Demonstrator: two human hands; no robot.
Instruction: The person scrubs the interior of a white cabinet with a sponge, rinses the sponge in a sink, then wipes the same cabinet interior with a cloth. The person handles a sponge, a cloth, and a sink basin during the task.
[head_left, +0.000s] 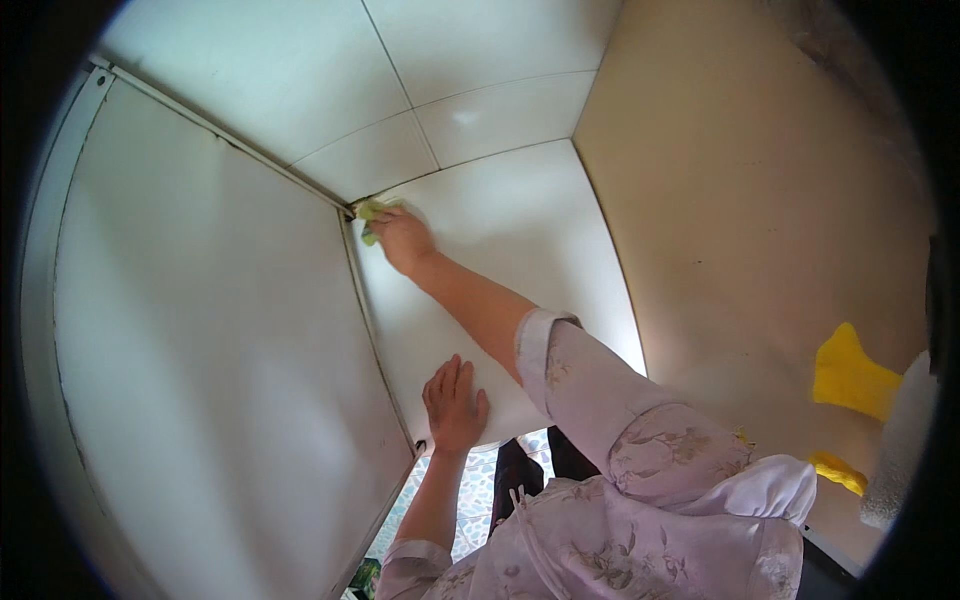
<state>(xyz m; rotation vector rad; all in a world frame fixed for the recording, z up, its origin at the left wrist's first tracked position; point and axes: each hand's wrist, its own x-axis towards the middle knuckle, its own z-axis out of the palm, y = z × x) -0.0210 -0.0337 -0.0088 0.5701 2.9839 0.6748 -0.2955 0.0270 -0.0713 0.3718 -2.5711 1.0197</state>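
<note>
My right hand grips a yellow-green cloth and presses it into the back left corner of a white shelf or counter board. The hand and cloth look slightly blurred. Near the front left edge of that board, my left hand lies palm down with the thumb spread, holding nothing. Dark grime shows along the corner where the board meets the white left side panel and the tiled back wall.
A beige panel bounds the right side. Yellow cloth and a pale fuzzy towel-like item are at far right. Below the board's front edge are patterned floor tiles and my dark-clad legs. A green object sits at bottom left.
</note>
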